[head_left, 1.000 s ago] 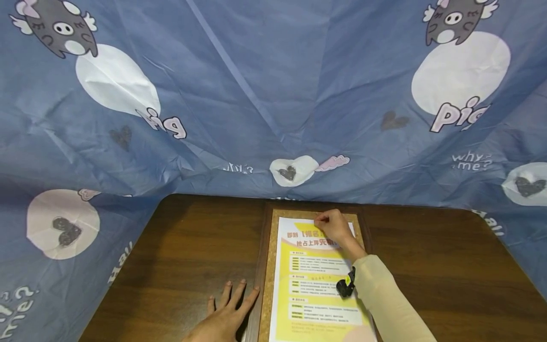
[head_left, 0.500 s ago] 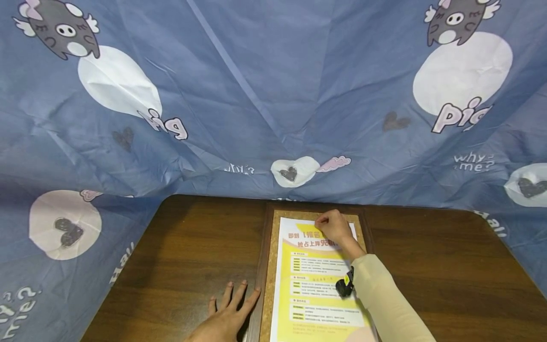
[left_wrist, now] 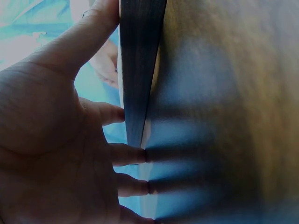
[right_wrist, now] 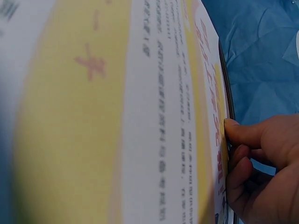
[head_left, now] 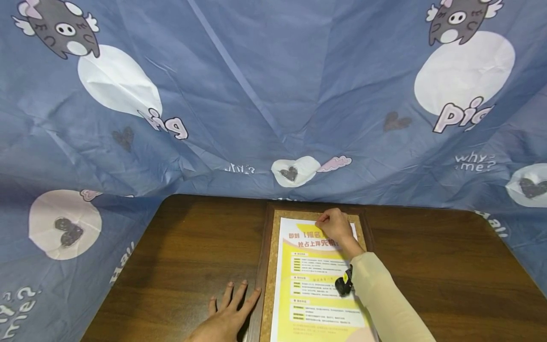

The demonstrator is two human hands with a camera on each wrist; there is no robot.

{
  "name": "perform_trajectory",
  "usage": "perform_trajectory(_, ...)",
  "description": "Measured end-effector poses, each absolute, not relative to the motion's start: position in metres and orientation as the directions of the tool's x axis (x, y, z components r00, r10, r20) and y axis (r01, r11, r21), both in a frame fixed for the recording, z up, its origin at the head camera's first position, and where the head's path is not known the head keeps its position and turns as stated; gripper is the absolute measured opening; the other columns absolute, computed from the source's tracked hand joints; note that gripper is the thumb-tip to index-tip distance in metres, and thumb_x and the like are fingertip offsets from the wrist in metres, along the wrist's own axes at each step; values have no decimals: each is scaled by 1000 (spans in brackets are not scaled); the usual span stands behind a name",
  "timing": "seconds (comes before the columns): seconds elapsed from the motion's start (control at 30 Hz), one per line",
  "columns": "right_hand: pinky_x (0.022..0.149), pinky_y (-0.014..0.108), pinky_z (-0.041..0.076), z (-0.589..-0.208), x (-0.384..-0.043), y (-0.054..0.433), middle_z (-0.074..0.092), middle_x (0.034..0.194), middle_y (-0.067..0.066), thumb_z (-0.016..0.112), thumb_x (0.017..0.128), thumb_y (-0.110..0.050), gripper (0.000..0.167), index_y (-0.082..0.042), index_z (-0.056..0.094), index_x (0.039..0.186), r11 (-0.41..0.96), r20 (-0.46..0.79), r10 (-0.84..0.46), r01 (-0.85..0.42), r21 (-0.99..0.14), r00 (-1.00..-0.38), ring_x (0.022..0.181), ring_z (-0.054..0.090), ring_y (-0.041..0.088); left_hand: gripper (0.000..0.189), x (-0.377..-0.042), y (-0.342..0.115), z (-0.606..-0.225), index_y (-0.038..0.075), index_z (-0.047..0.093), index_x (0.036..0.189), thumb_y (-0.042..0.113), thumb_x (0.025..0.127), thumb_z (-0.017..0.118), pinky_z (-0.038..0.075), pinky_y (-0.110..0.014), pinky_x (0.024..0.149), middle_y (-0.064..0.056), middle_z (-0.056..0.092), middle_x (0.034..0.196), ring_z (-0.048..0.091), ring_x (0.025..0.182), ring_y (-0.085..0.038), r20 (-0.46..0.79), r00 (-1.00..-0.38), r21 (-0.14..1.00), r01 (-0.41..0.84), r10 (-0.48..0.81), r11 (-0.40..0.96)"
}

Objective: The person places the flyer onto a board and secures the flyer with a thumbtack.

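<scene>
A printed yellow-and-white poster (head_left: 314,294) lies over a cork board (head_left: 268,285) with a dark wooden frame (head_left: 257,285). At the poster's top edge my right hand (head_left: 337,230) pinches with curled fingers; they hide whatever lies between the fingertips. The right wrist view shows the thumb (right_wrist: 243,133) with its tip right at that edge and the other fingers bent below it. My left hand (head_left: 223,319) rests spread on the table at the frame's left side. In the left wrist view its thumb (left_wrist: 86,39) lies along the frame and its fingertips reach the tabletop.
The dark brown wooden table (head_left: 196,237) extends to both sides of the board. A blue cloth (head_left: 265,95) with pig prints hangs close behind the table's far edge and round its sides. A small black device (head_left: 343,283) sits on the right wrist.
The head view has shifted very slightly. Both hands stay at the same places on the board, and the right fingertips keep to the poster's top edge.
</scene>
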State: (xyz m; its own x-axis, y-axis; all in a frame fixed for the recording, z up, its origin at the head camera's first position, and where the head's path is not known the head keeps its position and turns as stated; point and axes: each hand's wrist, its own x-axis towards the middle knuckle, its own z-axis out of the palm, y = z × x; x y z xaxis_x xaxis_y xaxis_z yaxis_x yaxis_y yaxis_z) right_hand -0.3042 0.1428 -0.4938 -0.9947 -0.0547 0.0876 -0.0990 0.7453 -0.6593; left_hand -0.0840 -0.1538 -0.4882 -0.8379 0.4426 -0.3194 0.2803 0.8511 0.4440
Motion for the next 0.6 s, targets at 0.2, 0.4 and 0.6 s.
perform_trajectory(0.2, 64, 37, 49, -494, -305, 142, 65, 69, 0, 80, 80, -15, 12, -10, 72, 72, 762, 91, -29, -81, -643, -995, 68, 61, 20, 119, -84, -154, -487, 14, 16, 159, 60, 70, 81, 17, -85, 92, -29, 13, 159, 9, 141, -59, -319, -838, 449, 277, 442, 850)
perform_trajectory(0.4, 65, 38, 49, -493, -304, 142, 65, 71, 1, 81, 79, -14, 14, -9, 71, 72, 761, 88, -17, -70, -645, -996, 69, 61, 22, 119, -85, -153, -487, 15, 16, 159, 57, 70, 83, 18, -85, 92, -29, 14, 159, 9, 141, -58, -334, -833, 444, 274, 441, 853)
perform_trajectory(0.6, 65, 37, 49, -492, -304, 141, 65, 71, 3, 81, 79, -14, 14, -8, 70, 71, 754, 85, -8, -62, -654, -996, 69, 61, 22, 118, -84, -153, -487, 14, 17, 158, 58, 71, 82, 19, -85, 91, -30, 15, 158, 10, 140, -59, -320, -835, 445, 285, 448, 849)
